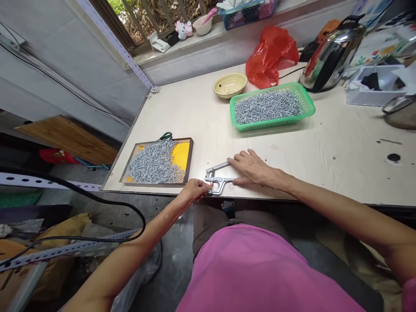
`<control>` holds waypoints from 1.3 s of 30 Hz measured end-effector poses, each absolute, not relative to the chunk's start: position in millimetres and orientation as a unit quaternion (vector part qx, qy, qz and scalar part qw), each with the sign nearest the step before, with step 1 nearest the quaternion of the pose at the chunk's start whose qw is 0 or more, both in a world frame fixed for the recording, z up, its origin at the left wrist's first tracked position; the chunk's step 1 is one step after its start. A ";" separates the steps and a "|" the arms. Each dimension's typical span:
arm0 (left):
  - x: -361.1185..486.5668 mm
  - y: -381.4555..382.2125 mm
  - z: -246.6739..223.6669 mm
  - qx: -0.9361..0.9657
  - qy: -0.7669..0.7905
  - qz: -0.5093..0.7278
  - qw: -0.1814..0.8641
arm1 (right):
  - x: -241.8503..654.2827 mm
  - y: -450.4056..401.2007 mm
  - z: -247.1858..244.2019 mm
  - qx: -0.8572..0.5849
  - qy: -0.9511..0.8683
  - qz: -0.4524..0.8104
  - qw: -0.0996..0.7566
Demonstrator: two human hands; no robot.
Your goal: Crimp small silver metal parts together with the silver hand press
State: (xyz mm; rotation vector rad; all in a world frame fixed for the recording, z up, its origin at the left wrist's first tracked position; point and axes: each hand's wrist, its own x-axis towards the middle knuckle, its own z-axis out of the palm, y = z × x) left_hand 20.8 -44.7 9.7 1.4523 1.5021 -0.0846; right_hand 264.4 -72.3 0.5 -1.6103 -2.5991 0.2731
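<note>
We cannot make out what, if anything, lies between the fingertips of the left hand (196, 190), for the parts there are tiny and the fingers cover them; a small red bit (212, 184) shows just beside them, its nature unclear. The right hand (251, 168) hides the handle ends of the metal hand tool (221, 180), and at the picture's right side we see a glass jug (403, 113) cut off by the edge. The left hand is nearly closed, thumb and fingers drawn into a pinch at the head of the tool. The right hand is partly open around the spread handles, grasping them, its fingers at the upper one and its thumb at the lower. We find the tool at the near edge of the table (182, 108), between the two hands. To its left, we see a shallow tray (190, 160) holding a heap of small metal pieces (152, 162) over a yellow base; green scissor handles (167, 136) show behind it, the rest hidden. Farther back, to the right, a green basket (273, 125) holds more such pieces, near a pale yellow bowl (230, 84) and a crumpled red bag (271, 54).
</note>
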 end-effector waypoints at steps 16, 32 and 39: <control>78.0 -31.6 11.1 0.947 0.295 -0.086 0.094 | 255.7 -98.3 13.9 -0.561 -0.817 0.122 0.053; 90.3 -12.7 -12.0 0.883 0.443 0.026 0.153 | 264.3 -40.1 2.5 -0.493 -0.860 0.129 -0.002; 88.1 -19.3 -11.1 0.882 0.456 0.023 0.118 | 270.5 -38.0 1.1 -0.502 -0.856 0.121 0.032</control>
